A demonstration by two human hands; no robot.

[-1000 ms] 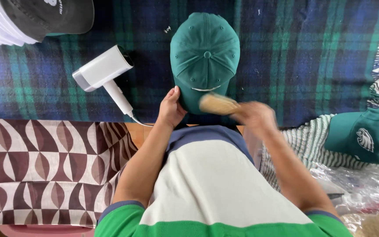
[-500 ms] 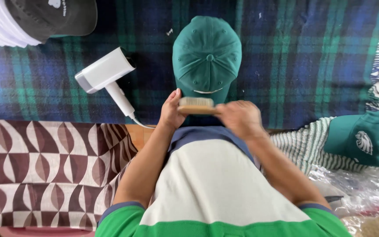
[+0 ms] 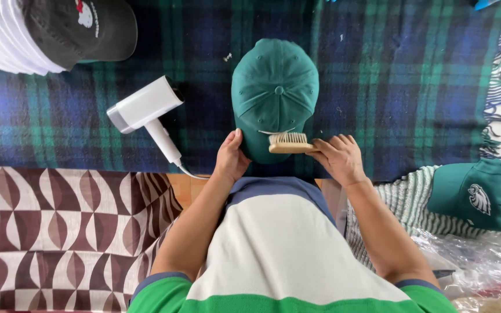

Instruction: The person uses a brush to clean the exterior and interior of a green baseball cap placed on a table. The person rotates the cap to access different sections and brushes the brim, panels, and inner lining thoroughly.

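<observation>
Both hands are busy at the near edge of the counter. Her right hand (image 3: 338, 157) is curled shut around the handle of a small wooden brush (image 3: 289, 142). Its pale bristles point up and touch the brim end of a green cap (image 3: 275, 93). The left hand (image 3: 231, 156) is partly open, with its fingers (image 3: 236, 138) and thumb pinching the cap's near left edge.

The green cap lies flat on a blue and green plaid blanket (image 3: 389, 81) that covers the counter, about in the middle, with its brim toward the person.

Just left of the cap lies a white hair dryer (image 3: 146, 110), its handle pointing at the near edge and its cord running off there. In the far left corner a black cap (image 3: 79, 29) sits on top of a stack of white caps (image 3: 1, 35).

By the right edge, off the blanket, a second green cap (image 3: 485, 194) with a white bird picture rests on striped cloth (image 3: 404, 203). A brown and white patterned cloth (image 3: 59, 232) is at the near left.
</observation>
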